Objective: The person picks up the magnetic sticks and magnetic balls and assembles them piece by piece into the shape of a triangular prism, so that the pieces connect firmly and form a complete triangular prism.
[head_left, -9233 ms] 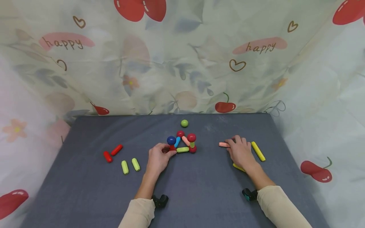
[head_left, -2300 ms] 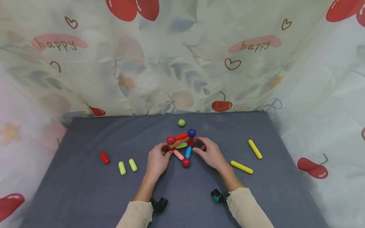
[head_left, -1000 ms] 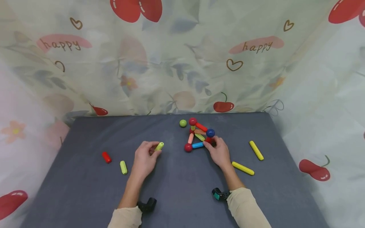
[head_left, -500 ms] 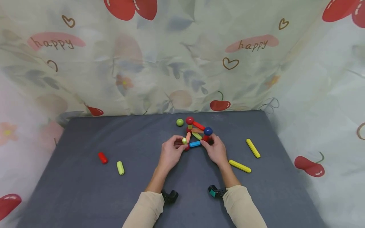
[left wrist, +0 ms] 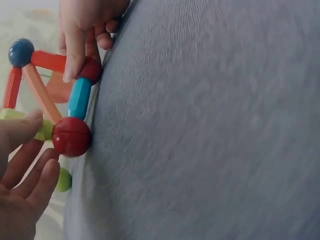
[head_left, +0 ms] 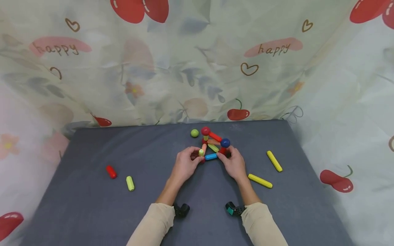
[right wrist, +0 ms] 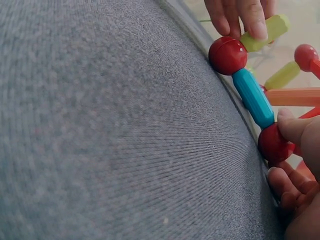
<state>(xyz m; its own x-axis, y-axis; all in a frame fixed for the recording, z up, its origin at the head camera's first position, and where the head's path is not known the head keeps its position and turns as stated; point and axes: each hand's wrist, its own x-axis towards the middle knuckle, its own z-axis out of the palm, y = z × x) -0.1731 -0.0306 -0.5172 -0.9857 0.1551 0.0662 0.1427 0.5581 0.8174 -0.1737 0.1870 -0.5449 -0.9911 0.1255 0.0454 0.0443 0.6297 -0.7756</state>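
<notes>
My left hand (head_left: pixel 185 162) pinches a short light-green stick (right wrist: pixel 265 32), which stands upright against the front red ball (left wrist: pixel 72 136) of a ball-and-stick frame. A light-blue stick (head_left: pixel 211 156) joins that ball to another red ball (right wrist: pixel 275 143), gripped between the thumb and fingers of my right hand (head_left: pixel 234 164). Above this ball, a red stick (left wrist: pixel 48 60) carries a dark-blue ball (head_left: pixel 225 142). From there a red stick (head_left: pixel 215 136) slopes back to a raised red ball (head_left: pixel 205 131). A salmon stick (left wrist: pixel 42 92) runs diagonally from the dark-blue ball.
On the grey cloth to the left lie a loose red stick (head_left: pixel 111 172) and a light-green stick (head_left: pixel 130 183). Two longer yellow sticks (head_left: pixel 260 181) rest at the right. A green ball (head_left: pixel 194 133) sits behind the frame, near the back edge and the printed curtain (head_left: pixel 172 68).
Over the last second my left hand has carried the light-green stick rightward onto the front red ball. Earlier, the frame was turned and shifted right, and gained a red stick and a salmon stick.
</notes>
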